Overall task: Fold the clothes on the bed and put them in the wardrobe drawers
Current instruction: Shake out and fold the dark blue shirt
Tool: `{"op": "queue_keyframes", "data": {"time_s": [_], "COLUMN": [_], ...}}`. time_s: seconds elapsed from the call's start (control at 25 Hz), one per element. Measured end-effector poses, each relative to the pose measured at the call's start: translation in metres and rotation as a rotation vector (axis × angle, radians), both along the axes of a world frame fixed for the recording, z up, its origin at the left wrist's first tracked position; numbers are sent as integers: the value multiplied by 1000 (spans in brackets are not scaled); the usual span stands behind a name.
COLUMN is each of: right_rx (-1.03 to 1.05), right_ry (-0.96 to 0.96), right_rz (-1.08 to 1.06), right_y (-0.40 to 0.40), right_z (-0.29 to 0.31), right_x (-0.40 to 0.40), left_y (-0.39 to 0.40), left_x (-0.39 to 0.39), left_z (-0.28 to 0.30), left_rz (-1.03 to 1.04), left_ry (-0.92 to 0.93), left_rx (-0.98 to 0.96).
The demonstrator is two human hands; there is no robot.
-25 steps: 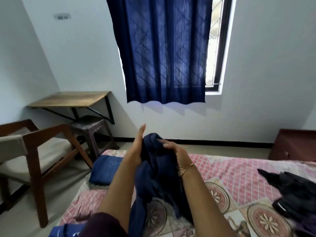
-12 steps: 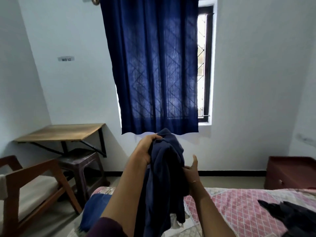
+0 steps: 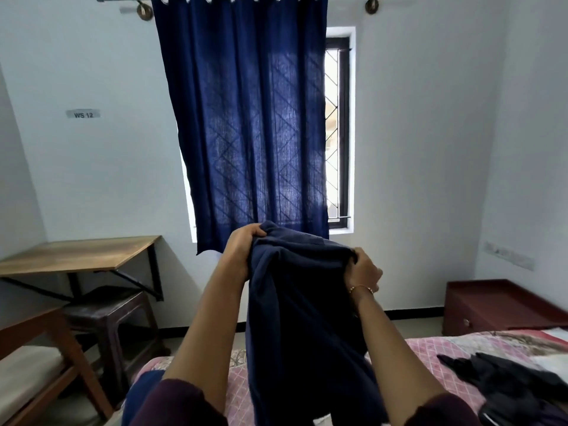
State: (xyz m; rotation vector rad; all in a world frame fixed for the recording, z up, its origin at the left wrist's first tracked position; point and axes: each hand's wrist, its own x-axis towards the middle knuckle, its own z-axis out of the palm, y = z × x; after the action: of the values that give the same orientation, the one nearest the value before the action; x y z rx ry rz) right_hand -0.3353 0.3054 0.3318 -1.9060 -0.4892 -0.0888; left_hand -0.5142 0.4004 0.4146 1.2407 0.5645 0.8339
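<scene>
1. We hold a navy garment [image 3: 295,318] up at chest height over the near edge of the bed [image 3: 430,348], at the six o'clock of the view, with the blue curtain [image 3: 246,133] hanging at twelve o'clock behind it.

2. Our left hand [image 3: 241,250] has its fingers curled over the garment's top edge at ten o'clock of the cloth, bunching a fold in its grip; our right hand [image 3: 364,270] pinches the same edge at two o'clock, the thumb and fingers closed on the fabric.

3. We judge the two grips sit apart along one hem so that the cloth hangs by its own weight and its shape shows before the first fold; the rest of the garment drops straight down between our forearms, its lower end out of view.

4. A dark heap of clothes [image 3: 507,385] lies on the pink patterned bed at four o'clock, not yet folded, and a blue piece of fabric [image 3: 141,392] shows at seven o'clock on the bed's near corner.

5. A wooden bench [image 3: 76,253] stands against the wall at nine o'clock with a dark stool [image 3: 107,312] under it; a low reddish cabinet [image 3: 498,305] sits at three o'clock. No wardrobe is in view.
</scene>
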Motion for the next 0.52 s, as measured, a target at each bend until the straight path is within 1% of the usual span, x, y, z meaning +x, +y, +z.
{"op": "queue_keyframes", "data": {"time_s": [0.12,0.16,0.28,0.32,0.36,0.4,0.44,0.48,0.52], "right_rx": [93,127,234,272,290,264,225,197,206], "right_ry": [-15,-39,-28,-37,-60,-112,-175,-228,-238], "right_rz": [-27,-17,21,50,99,161,221,286,341], "right_y": [-7,-12,-23,-23,-20,-17,-12,-7,-4], "right_z": [16,20,33,40,47,55,61,65,67], "right_x": [2,5,14,12,7,0,-9,-16,-21], "left_y": [1,6,18,14,4,-7,-18,-30,-40], "left_x": [2,5,19,23,28,35,41,46,49], "left_z": [-9,-15,-37,-42,-44,-44,-42,-38,-33], "left_rz": [94,133,239,273,291,243,110,-47,-174], "left_ry": [90,164,519,612,650,624,532,425,366], "left_rx": [45,93,427,536,627,702,759,775,780]}}
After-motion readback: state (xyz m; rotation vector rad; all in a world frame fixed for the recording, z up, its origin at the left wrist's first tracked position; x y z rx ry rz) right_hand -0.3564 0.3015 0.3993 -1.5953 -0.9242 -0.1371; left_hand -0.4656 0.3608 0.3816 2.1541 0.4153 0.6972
